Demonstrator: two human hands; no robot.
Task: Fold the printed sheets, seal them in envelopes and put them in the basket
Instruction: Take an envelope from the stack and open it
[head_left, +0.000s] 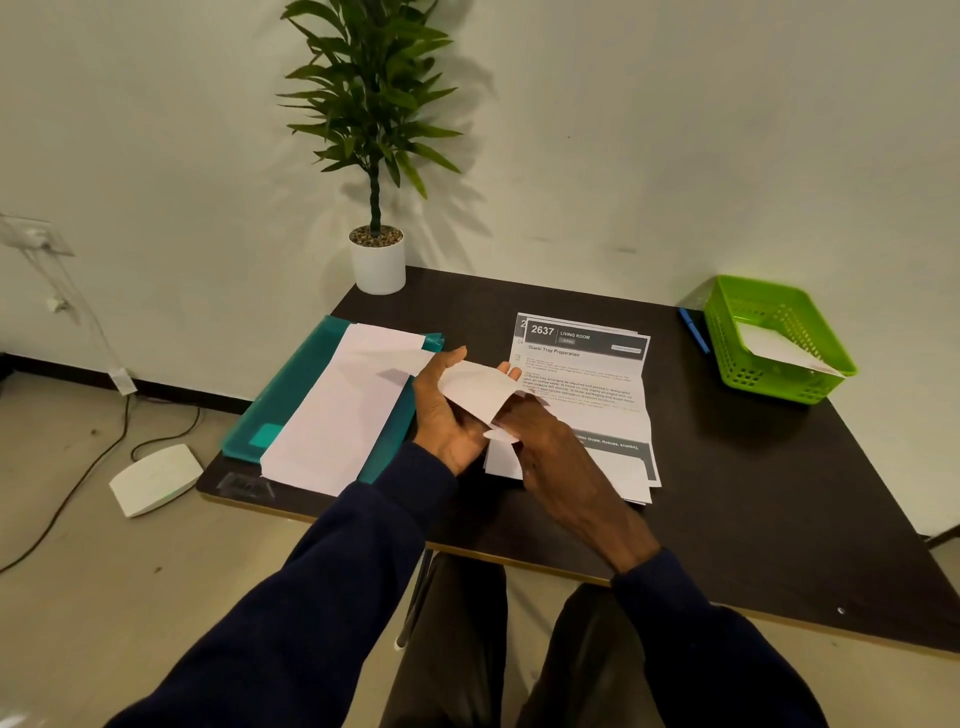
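The left hand (448, 415) cups a folded white paper (478, 388) — the right hand (553, 447) pinches its lower edge, fingertips hidden.

Over the dark desk (727, 493), the left hand (447, 415) cradles a folded white paper sheet (478, 387) while the right hand (550, 447) grips its near end, above the stack of printed sheets (587, 374).
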